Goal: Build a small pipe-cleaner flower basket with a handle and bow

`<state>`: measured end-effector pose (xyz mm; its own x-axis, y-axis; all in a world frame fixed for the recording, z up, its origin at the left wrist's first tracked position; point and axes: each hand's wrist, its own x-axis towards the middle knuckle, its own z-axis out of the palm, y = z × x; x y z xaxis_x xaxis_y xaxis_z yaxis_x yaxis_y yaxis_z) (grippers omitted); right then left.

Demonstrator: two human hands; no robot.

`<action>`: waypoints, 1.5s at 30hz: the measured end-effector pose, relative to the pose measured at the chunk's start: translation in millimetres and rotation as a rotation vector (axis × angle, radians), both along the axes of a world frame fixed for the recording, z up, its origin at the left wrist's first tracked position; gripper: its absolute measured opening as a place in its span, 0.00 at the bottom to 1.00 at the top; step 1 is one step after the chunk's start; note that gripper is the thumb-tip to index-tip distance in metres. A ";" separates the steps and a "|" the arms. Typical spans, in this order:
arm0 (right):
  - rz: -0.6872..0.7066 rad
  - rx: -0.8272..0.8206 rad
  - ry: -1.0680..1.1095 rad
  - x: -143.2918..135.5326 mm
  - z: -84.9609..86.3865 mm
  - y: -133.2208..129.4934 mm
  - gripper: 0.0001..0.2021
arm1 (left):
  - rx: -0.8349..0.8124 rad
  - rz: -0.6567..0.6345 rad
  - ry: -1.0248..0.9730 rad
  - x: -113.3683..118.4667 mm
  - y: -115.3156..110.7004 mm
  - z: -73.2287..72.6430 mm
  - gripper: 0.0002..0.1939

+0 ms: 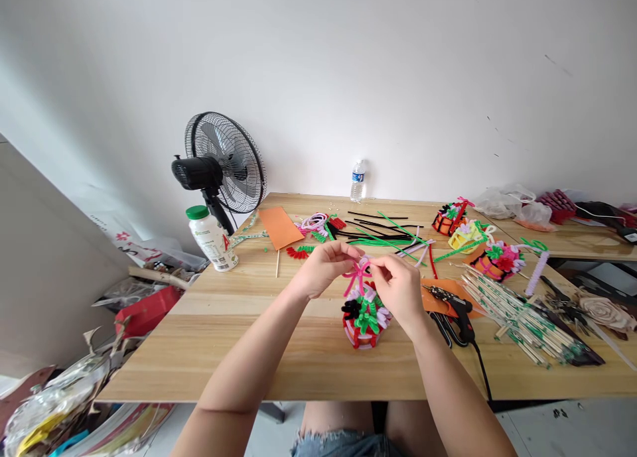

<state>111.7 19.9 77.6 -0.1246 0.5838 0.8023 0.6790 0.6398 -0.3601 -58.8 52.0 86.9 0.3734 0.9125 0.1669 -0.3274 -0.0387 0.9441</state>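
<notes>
Fingers pinched, my left hand (326,269) and my right hand (398,286) meet over the middle of the table on a pink pipe-cleaner bow (356,283). Its loose ends hang down between the hands. Directly below stands a small pipe-cleaner flower basket (362,335) with a red and lilac rim and black, green, lilac and red flowers. A pale lilac loop shows just behind the bow; my fingers hide whether it joins the basket. The fingertips cover part of the bow.
Loose black and green pipe cleaners (378,228) lie behind my hands. Finished baskets (497,261), a hot glue gun (455,308) with its cord and a bundle of wrapped sticks (527,314) lie right. A white bottle (212,241) and a fan (226,162) stand left.
</notes>
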 end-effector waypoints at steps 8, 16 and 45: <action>0.004 -0.006 0.005 0.0 -1.2 0.7 0.10 | 0.004 0.005 -0.007 0.1 1.7 -2.4 0.11; 0.009 -0.029 0.000 0.6 -1.4 -0.9 0.09 | 0.001 -0.003 -0.020 0.4 2.6 -2.2 0.12; 0.011 -0.113 0.015 2.6 -2.2 -9.9 0.09 | -0.023 -0.002 0.010 -1.7 1.5 1.4 0.13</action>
<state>114.3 10.0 75.4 -0.1198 0.6695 0.7331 0.6660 0.6018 -0.4408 -60.4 53.5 88.3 0.3766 0.9154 0.1420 -0.3178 -0.0162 0.9480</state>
